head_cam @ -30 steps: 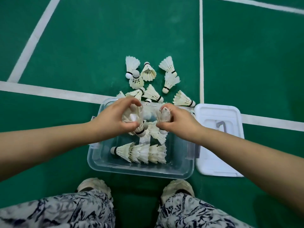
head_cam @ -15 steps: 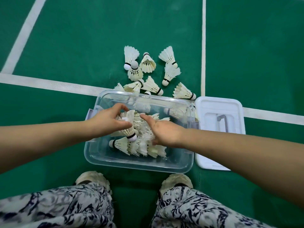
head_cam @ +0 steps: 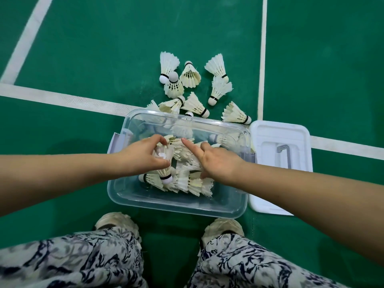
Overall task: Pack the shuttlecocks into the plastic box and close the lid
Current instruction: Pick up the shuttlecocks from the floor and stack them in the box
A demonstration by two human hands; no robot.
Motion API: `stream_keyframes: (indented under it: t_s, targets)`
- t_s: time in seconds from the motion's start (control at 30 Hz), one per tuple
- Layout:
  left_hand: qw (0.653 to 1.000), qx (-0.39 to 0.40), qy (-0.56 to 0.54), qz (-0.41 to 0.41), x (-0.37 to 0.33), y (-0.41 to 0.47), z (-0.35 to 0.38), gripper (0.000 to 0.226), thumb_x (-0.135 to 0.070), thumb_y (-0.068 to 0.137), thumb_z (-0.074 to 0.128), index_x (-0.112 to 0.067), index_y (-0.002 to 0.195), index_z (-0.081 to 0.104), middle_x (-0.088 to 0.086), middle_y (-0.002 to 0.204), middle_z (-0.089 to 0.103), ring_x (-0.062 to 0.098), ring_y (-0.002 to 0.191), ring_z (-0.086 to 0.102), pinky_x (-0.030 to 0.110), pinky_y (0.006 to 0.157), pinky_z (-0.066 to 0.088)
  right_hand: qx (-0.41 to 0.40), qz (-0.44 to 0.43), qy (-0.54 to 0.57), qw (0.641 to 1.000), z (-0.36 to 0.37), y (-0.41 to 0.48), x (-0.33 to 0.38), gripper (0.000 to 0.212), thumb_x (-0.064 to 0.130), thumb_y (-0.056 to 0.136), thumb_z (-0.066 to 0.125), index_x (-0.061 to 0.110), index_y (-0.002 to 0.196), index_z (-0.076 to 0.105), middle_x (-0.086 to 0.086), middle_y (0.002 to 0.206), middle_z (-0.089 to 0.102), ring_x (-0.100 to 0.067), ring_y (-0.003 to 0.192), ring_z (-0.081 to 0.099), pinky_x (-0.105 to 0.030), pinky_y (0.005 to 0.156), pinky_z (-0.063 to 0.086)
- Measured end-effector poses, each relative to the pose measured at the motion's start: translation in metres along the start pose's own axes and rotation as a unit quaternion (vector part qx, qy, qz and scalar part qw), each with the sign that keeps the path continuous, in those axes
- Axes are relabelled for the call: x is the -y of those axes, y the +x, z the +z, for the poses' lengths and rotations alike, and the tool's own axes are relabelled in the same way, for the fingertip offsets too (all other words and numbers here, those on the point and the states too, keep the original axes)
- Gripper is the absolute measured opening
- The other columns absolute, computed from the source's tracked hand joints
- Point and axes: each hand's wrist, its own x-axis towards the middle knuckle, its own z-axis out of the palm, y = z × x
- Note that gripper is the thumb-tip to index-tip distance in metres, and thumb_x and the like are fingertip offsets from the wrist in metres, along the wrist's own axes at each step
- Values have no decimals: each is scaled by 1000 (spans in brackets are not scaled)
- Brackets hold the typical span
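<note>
Head view. Your left grip [head_cam: 143,156] is curled round one shuttlecock [head_cam: 165,173], cork toward you, over the row [head_cam: 195,183] lying in the box [head_cam: 176,206]. Right grip [head_cam: 220,163] holds nothing; its fingers lie fairly straight on the feathers. Nest the cork into the row's skirts and press lightly so nothing crushes. A pile [head_cam: 190,76] waits on the floor [head_cam: 104,48] beyond. The lid [head_cam: 280,142] lies just right of the box.

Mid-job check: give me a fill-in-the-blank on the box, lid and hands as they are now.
The white lid lies on the floor, on the ____ side of the plastic box.
The left hand grips a ____ inside the box.
The floor is ____ with white lines.
Missing: right; shuttlecock; green.
</note>
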Motion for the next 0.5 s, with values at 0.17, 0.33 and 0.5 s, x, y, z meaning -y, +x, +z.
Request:
stream_keyframes:
  t_s: [0.17, 0.33, 0.5]
  targets:
    - [1000, 15, 7, 8, 0, -3, 9, 51, -37, 80, 62, -22, 124, 40, 8, 122, 54, 22, 105, 53, 30, 86, 42, -20, -4, -23, 1000, 4, 1, 0, 101, 11, 88, 58, 28, 142, -26, -16, 119, 44, -32, 87, 57, -41, 72, 50]
    - [1000, 14, 14, -1, 0, 0, 8, 51, -37, 81, 60, -21, 124, 40, 9, 121, 54, 24, 104, 54, 32, 88, 44, -1, 7, 23, 1000, 10, 2, 1, 92, -4, 83, 49, 24, 146, -11, -17, 115, 55, -30, 91, 55, -36, 73, 45]
    - [1000, 14, 17, 0, 0, -1, 7, 51, -37, 81, 60, -22, 125, 39, 9, 121, 53, 24, 104, 53, 32, 87, 43, 3, 8, 80, 997, -2, 2, 5, 76, 7, 79, 61, 13, 139, 16, -16, 113, 56, -24, 80, 51, -33, 66, 44]
